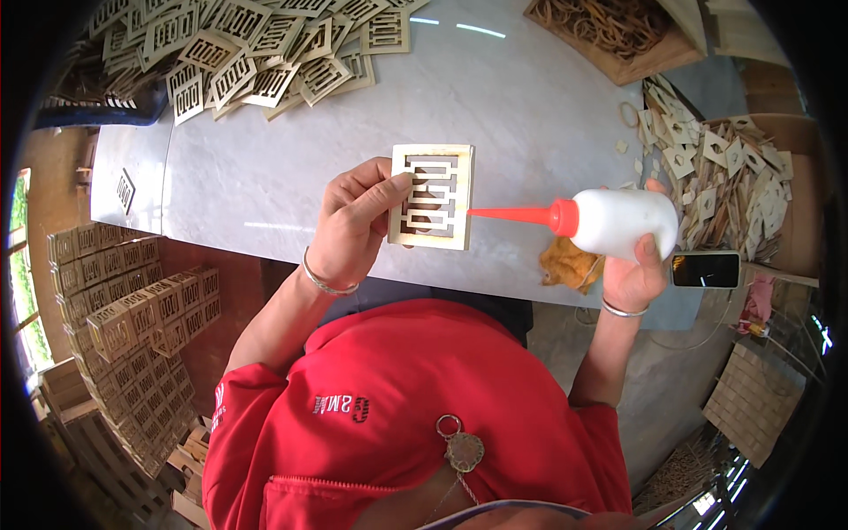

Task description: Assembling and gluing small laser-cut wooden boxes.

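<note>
My left hand (353, 221) holds a square, pale wooden lattice panel (432, 196) above the grey table (265, 177), thumb across its left edge and fingers behind it. In my right hand (638, 265) is a white squeeze glue bottle (623, 223), gripped around its body and lying sideways. The bottle's red nozzle (517, 214) points left, and its tip reaches the panel's right edge. Both wrists wear a thin metal bangle.
A heap of similar lattice panels (256, 53) covers the table's far left. Small wooden pieces (715, 168) pile up at the right, near a dark phone (706, 269) and an orange rag (570, 263). A wooden box of rubber bands (618, 26) sits far right. Assembled lattice boxes (132, 318) are stacked on the floor at left.
</note>
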Action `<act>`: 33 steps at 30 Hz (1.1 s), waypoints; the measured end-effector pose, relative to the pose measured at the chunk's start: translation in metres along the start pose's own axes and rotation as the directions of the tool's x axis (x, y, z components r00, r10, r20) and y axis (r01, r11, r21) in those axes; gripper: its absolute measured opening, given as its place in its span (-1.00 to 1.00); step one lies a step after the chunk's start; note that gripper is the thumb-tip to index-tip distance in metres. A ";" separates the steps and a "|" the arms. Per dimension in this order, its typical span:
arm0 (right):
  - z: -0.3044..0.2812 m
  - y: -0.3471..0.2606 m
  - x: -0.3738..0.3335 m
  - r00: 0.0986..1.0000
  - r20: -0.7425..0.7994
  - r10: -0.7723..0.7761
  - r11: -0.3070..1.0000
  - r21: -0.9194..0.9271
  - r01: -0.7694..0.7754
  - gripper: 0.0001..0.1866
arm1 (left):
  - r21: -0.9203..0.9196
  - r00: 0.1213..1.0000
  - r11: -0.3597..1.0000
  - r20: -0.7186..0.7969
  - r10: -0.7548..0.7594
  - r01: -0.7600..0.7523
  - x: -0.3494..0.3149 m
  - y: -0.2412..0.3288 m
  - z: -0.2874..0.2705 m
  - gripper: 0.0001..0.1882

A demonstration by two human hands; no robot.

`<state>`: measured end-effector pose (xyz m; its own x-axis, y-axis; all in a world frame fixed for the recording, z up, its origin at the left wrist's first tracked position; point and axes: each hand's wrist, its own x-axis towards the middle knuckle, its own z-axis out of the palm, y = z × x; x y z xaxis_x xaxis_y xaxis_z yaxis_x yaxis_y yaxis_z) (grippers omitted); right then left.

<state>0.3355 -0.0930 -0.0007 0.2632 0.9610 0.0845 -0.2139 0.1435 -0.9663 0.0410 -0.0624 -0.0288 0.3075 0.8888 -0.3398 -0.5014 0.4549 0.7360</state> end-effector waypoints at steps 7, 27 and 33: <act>-0.004 0.001 -0.008 0.995 0.105 -0.002 0.999 0.041 -0.002 -0.20 | 0.016 1.000 1.000 -0.012 0.006 -0.006 -0.002 0.001 -0.001 -0.83; -0.035 0.053 -0.069 0.947 -0.189 0.260 0.920 0.347 -0.183 -0.47 | 0.336 0.991 0.942 -0.125 0.040 0.004 0.019 -0.013 -0.034 -0.84; -0.063 0.060 -0.061 0.946 -0.272 0.178 0.957 0.272 -0.102 -0.43 | 0.512 0.991 0.855 -0.129 -0.021 0.085 0.040 -0.018 -0.020 -0.81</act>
<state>0.3664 -0.1581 -0.0787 0.4662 0.8703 -0.1586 -0.4878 0.1033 -0.8668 0.0463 -0.0340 -0.0677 0.2112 0.8788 -0.4279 0.0119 0.4355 0.9001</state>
